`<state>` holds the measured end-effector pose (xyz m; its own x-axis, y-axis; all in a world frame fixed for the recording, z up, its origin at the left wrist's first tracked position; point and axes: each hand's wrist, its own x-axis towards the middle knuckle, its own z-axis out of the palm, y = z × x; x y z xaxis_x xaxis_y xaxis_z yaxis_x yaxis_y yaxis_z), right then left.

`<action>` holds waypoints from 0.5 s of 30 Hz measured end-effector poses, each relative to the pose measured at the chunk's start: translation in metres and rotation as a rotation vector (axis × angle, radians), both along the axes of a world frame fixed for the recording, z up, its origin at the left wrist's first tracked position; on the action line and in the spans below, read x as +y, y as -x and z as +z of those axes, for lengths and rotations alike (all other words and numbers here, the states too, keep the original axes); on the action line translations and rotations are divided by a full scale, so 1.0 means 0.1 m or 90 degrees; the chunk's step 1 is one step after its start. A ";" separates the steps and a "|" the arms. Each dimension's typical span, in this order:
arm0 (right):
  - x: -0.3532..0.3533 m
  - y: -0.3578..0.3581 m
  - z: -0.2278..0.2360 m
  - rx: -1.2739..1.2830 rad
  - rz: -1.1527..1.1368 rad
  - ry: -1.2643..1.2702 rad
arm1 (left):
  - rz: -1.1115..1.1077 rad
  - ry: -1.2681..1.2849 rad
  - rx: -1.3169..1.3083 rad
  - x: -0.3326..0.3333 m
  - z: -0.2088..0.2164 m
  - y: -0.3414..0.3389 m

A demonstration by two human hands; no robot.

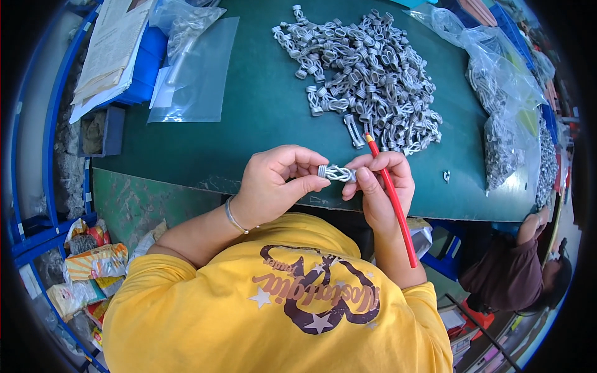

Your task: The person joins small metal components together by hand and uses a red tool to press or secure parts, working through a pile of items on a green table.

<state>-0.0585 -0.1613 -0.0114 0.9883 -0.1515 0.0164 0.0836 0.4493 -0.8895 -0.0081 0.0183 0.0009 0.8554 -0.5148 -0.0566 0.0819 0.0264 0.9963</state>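
Note:
A small grey part of looped metal with ribbed ends (337, 173) is held level between my two hands, just over the near edge of the table. My left hand (283, 174) pinches its left ribbed end between thumb and fingers. At the other end, the thumb and fingers of my right hand (382, 183) close on the part. A red pencil-like stick (398, 214) also rests in my right hand, slanting back over the wrist, its yellowish tip toward the pile. Beyond my hands lies a large heap of similar grey looped parts (373, 81).
Clear plastic bags of grey parts (504, 137) lie on the right of the green table (249, 93). A single small piece (446, 176) sits near them. At left are a clear plastic sheet (205, 74), a blue bin (146, 65) and papers (106, 56). Another person (516, 267) is at right.

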 end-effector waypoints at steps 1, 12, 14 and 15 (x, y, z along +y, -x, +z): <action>0.00 0.00 0.00 0.000 0.001 -0.004 | 0.000 0.001 0.001 0.00 -0.01 0.00; 0.05 0.09 0.07 -0.050 -0.168 0.253 | 0.019 -0.249 -0.351 0.04 0.06 -0.13; -0.01 0.08 -0.02 -0.091 -0.132 0.370 | 0.018 -0.251 -0.347 0.04 0.05 -0.13; 0.00 0.05 -0.03 -0.138 -0.136 0.409 | 0.018 -0.258 -0.350 0.04 0.05 -0.12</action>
<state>-0.0634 -0.1618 -0.0147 0.9025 -0.2366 0.3599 0.3160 -0.2042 -0.9265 0.0042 0.0223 0.0054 0.8274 -0.5222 0.2066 -0.4348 -0.3627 0.8243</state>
